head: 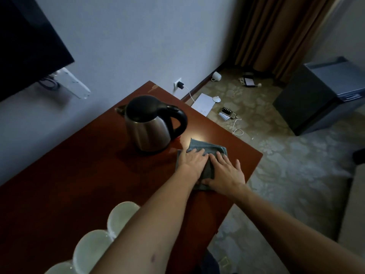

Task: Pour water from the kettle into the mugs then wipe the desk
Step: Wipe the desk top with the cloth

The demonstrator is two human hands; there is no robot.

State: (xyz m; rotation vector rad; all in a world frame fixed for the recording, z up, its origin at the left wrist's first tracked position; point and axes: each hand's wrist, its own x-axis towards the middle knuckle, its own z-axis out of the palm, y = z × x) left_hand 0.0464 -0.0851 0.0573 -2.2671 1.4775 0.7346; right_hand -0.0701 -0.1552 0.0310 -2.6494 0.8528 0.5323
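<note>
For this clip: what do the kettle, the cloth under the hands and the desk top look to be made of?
Kettle: brushed steel body, going by its dull grey sheen; lid and handle look like black plastic.
Cloth: soft blue-grey fabric, perhaps microfibre; it folds and creases under the left hand and right hand.
Desk: reddish-brown wood or veneer, glossy; it mirrors light beside the kettle.

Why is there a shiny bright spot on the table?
In the head view, light glares off the polished red-brown wooden desk beside the steel kettle with black lid; the room is dim, and the wide lens bends the edges.
</note>
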